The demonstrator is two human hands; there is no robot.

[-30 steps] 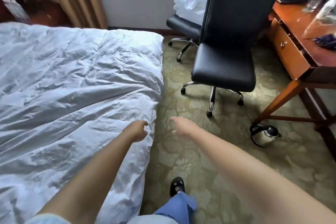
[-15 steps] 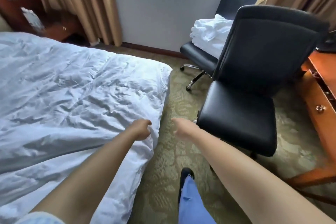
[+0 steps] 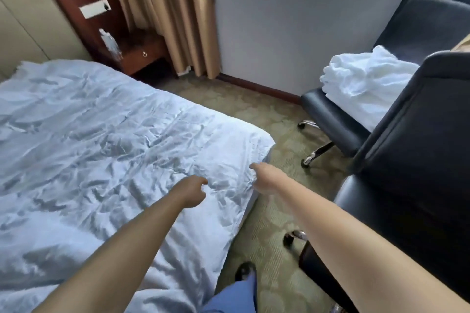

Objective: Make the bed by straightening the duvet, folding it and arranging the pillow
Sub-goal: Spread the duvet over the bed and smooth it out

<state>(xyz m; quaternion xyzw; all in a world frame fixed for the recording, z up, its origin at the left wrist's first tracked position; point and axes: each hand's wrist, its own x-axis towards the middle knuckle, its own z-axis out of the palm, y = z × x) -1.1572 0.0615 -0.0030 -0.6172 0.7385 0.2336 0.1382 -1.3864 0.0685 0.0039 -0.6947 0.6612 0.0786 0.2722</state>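
Duvet: the crumpled pale-blue-white cotton duvet (image 3: 101, 147) covers the bed and lies mostly to the left of and beyond both hands; its long axis runs away from the hands toward the upper left, where the headboard end sits
Near corner: the duvet's foot corner rounds off just beyond and to the right of the right hand, and its side edge drops down the mattress below that hand
Left hand: the left hand (image 3: 193, 192) has its fingers curled and sits over the duvet's top surface, a little inboard of the edge; whether it pinches cloth I cannot tell
Right hand: the right hand (image 3: 264, 178) is at the duvet's edge with fingers curled, and the cloth bunches into small creases right at the fingertips, so it looks to be gripping the edge (a judgement, since the fingertips are hidden)
Nearer hand: the right hand is closer to the corner, the left one closer to the wrinkled middle
Step in hand: straightening, judged by the many creases; no fold is made yet
Pillow: none seen on the bed
Open room: patterned green carpet (image 3: 274, 211) lies under and to the right of the right hand, a narrow lane
Limits: the black leather office chair (image 3: 407, 173) stands close on the right of the right arm, a second one with folded white linen (image 3: 363, 84) beyond it, so a pull toward the right has little clearance
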